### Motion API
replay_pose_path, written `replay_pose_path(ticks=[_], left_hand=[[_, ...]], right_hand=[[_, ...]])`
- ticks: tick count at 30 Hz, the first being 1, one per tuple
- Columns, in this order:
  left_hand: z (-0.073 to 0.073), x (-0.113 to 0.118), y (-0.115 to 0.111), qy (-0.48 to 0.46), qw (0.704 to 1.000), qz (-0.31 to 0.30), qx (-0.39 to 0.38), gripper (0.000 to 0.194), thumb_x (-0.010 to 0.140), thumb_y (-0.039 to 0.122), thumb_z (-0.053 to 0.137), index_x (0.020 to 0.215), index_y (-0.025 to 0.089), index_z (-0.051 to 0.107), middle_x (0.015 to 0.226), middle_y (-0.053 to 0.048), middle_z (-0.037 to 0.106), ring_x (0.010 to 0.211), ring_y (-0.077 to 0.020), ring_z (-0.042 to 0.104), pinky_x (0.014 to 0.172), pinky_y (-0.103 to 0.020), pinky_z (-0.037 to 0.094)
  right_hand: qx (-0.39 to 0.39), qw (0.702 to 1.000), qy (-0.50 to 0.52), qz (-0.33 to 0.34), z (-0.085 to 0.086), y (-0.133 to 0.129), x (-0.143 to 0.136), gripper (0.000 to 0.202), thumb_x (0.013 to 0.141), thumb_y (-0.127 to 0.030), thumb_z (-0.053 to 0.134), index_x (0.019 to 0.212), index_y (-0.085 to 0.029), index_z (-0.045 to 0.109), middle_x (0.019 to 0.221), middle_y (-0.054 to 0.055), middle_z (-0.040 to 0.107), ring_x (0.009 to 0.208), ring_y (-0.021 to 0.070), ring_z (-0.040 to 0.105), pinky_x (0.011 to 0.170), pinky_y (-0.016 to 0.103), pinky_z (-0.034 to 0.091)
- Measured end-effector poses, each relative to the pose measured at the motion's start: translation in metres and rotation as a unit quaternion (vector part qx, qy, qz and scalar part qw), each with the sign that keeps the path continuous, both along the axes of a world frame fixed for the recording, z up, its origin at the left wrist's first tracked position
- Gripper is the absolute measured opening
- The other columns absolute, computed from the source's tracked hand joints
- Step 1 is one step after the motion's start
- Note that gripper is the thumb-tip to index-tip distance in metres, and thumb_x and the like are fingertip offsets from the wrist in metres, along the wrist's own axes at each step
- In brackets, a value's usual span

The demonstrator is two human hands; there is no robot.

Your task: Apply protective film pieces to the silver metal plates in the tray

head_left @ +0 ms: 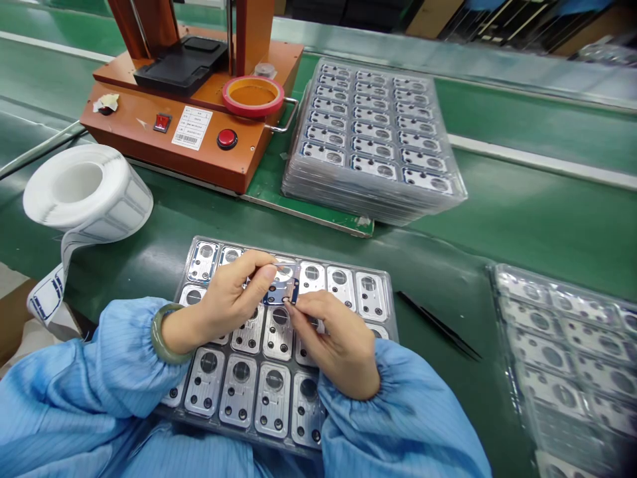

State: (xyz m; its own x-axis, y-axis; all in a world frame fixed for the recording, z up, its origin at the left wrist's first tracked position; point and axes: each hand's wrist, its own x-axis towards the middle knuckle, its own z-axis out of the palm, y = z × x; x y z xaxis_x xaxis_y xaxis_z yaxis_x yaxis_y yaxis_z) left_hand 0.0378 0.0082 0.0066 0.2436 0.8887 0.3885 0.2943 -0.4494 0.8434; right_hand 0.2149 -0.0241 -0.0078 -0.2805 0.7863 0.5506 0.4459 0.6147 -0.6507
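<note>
Between my two hands is a small blue-edged, partly see-through piece (283, 287), held over a plastic tray (391, 299). My left hand (231, 295) pinches its upper left part between thumb and fingers. The fingertips of my right hand (341, 338) are closed on its lower right corner. Silver metal plates (273, 399), each with a round window and small dark holes, lie in rows in the tray. Some of them, like the plate at the upper left (203, 261), have a blue edging. My hands and sleeves hide part of the tray.
Black tweezers (438, 324) lie right of the tray. Another plate-filled tray (562, 352) is at far right. Behind stand stacked trays (373, 126) and an orange press machine (199, 126) bearing a red tape roll (253, 97). A white label roll (89, 192) sits at left.
</note>
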Motion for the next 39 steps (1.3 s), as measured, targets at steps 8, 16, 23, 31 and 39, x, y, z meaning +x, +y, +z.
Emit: replay_pose_path(ticks=[8, 16, 23, 31, 39], left_hand=[[0.002, 0.0, 0.0, 0.022, 1.0, 0.013, -0.014, 0.015, 0.094, 0.024, 0.043, 0.087, 0.018, 0.054, 0.068, 0.003, 0.054, 0.057, -0.0074, 0.05, 0.055, -0.018, 0.041], [0.002, 0.001, 0.0, 0.036, 0.998, 0.027, -0.039, 0.014, 0.093, 0.024, 0.042, 0.085, 0.018, 0.052, 0.061, 0.005, 0.049, 0.05, -0.0061, 0.046, 0.05, -0.019, 0.038], [0.004, 0.002, -0.001, 0.046, 0.995, 0.032, -0.088, 0.017, 0.093, 0.025, 0.042, 0.079, 0.018, 0.05, 0.055, 0.007, 0.044, 0.048, -0.0068, 0.045, 0.049, -0.02, 0.038], [0.006, 0.002, -0.001, 0.04, 0.994, 0.033, -0.096, 0.017, 0.092, 0.025, 0.043, 0.077, 0.018, 0.05, 0.054, 0.007, 0.042, 0.046, -0.0066, 0.042, 0.049, -0.02, 0.036], [0.001, 0.0, -0.003, -0.028, 0.989, 0.017, -0.145, 0.02, 0.094, 0.032, 0.043, 0.082, 0.018, 0.052, 0.058, 0.005, 0.046, 0.048, -0.0072, 0.044, 0.047, -0.02, 0.036]], right_hand=[[-0.001, 0.999, -0.035, -0.012, 0.006, -0.003, -0.003, 0.008, 0.085, -0.012, 0.059, 0.088, -0.019, 0.058, 0.076, 0.003, 0.065, 0.07, 0.0147, 0.06, 0.063, 0.027, 0.05], [0.098, 0.989, -0.104, -0.033, 0.01, -0.007, -0.001, 0.01, 0.088, -0.014, 0.053, 0.096, -0.015, 0.059, 0.081, 0.009, 0.068, 0.071, 0.0179, 0.061, 0.06, 0.028, 0.049], [0.194, 0.963, -0.178, -0.064, 0.019, -0.007, 0.002, 0.011, 0.087, -0.021, 0.058, 0.092, -0.012, 0.062, 0.076, 0.012, 0.07, 0.062, 0.0188, 0.061, 0.053, 0.03, 0.048], [0.245, 0.94, -0.222, -0.081, 0.021, -0.005, 0.007, 0.018, 0.085, -0.022, 0.061, 0.098, -0.009, 0.063, 0.079, 0.013, 0.072, 0.061, 0.0198, 0.063, 0.053, 0.03, 0.049], [-0.043, 0.996, -0.026, -0.069, 0.015, -0.005, 0.003, 0.009, 0.087, -0.021, 0.057, 0.092, -0.016, 0.063, 0.075, 0.004, 0.067, 0.063, 0.0142, 0.062, 0.058, 0.025, 0.049]])
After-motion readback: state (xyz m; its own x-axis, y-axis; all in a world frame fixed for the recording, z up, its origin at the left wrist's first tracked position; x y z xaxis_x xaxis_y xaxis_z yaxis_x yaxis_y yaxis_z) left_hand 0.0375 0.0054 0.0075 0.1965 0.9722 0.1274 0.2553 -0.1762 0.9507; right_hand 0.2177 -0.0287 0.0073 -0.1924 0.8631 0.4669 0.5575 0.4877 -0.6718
